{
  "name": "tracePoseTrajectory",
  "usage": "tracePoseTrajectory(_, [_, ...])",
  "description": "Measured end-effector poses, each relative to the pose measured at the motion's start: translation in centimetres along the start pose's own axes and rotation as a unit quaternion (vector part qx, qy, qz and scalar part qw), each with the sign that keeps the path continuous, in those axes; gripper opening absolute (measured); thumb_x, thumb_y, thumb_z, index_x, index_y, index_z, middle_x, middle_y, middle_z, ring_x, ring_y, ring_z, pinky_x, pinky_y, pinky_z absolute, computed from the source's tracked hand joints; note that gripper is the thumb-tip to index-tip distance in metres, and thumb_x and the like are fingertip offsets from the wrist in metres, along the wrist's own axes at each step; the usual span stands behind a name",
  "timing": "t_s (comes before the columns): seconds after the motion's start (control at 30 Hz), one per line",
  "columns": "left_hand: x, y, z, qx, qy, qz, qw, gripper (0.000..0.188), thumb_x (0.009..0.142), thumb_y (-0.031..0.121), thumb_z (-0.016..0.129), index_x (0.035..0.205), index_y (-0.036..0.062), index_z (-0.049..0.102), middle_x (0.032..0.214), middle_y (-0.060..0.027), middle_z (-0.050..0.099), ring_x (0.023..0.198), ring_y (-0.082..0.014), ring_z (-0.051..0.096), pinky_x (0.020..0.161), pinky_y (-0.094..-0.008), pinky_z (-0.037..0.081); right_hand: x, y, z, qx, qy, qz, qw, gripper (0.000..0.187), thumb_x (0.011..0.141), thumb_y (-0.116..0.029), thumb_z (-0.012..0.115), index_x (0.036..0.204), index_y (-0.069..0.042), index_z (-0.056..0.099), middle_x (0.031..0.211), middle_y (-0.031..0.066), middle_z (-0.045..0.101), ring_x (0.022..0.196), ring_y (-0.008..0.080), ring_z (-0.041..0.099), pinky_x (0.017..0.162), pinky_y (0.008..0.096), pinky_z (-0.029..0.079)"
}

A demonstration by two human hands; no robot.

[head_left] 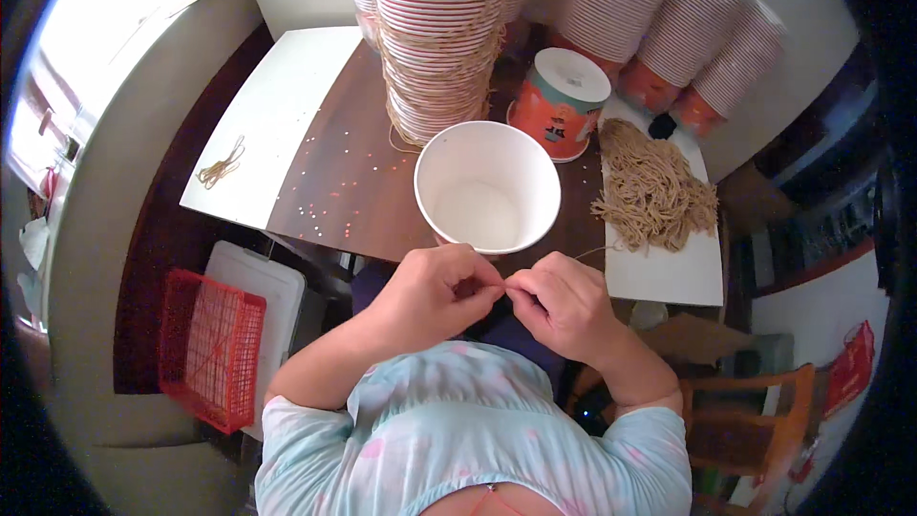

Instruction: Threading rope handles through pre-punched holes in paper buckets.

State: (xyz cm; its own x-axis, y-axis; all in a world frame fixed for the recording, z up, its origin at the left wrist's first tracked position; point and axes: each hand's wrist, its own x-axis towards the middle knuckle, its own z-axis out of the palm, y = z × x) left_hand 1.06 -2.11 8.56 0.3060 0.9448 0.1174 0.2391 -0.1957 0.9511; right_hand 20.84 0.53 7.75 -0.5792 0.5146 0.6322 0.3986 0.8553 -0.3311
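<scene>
Just in front of me, my left hand (435,294) and my right hand (565,304) are closed in pinches, their fingertips meeting. A thin tan cord (597,249) trails out behind my right fingers; the part between the fingertips is mostly hidden. Right beyond my hands a white paper bucket (437,193) stands with its mouth toward me, its inside bare. Behind it rises a tall stack of nested paper buckets (444,67), with many tan cords looped around it. An orange and green bucket (557,113) stands upside down to the right of the stack.
A heap of tan cords (657,186) lies on the white right part of the table (673,277). Several more cords (222,164) lie at the left. More bucket stacks (688,29) lean at the back right. A red basket (215,349) is low left, a wooden chair (798,420) low right.
</scene>
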Motion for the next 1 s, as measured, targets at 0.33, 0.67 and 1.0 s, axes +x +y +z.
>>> tracePoseTrajectory(0.33, [7.8, -2.2, -7.0, 0.258, 0.278, 0.144, 0.914, 0.035, 0.072, 0.005, 0.068, 0.105, 0.0005, 0.061, 0.08, -0.0057, 0.06, 0.066, -0.0119, 0.053, 0.059, -0.025, 0.044, 8.1, 4.4, -0.4, 0.146, -0.057, 0.188, 0.97, 0.01, 0.08, -0.01, 0.064, 0.08, -0.001, 0.062, 0.073, 0.0036, 0.059, 0.066, 0.0117, 0.055, 0.059, 0.0275, 0.044])
tracePoseTrajectory(0.67, [7.3, -6.3, -5.5, -0.161, 0.157, -0.126, 0.966, 0.026, 0.081, 0.007, 0.055, 0.102, -0.0048, 0.064, 0.074, -0.0032, 0.061, 0.063, -0.0084, 0.056, 0.056, -0.0214, 0.044, 9.6, 10.2, 5.8, 0.178, -0.177, 0.322, 0.913, 0.017, 0.08, -0.015, 0.063, 0.078, 0.001, 0.065, 0.068, 0.0021, 0.063, 0.063, 0.0079, 0.055, 0.059, 0.0268, 0.046])
tracePoseTrajectory(1.0, [6.9, -6.8, -5.2, -0.148, 0.156, -0.089, 0.973, 0.02, 0.089, 0.008, 0.054, 0.1, -0.0052, 0.064, 0.07, -0.0018, 0.059, 0.057, -0.0058, 0.052, 0.051, -0.0195, 0.041, 9.5, 9.2, 6.6, 0.18, -0.175, 0.313, 0.916, 0.014, 0.08, -0.013, 0.061, 0.079, 0.001, 0.064, 0.07, 0.0036, 0.063, 0.065, 0.0094, 0.057, 0.058, 0.0272, 0.046])
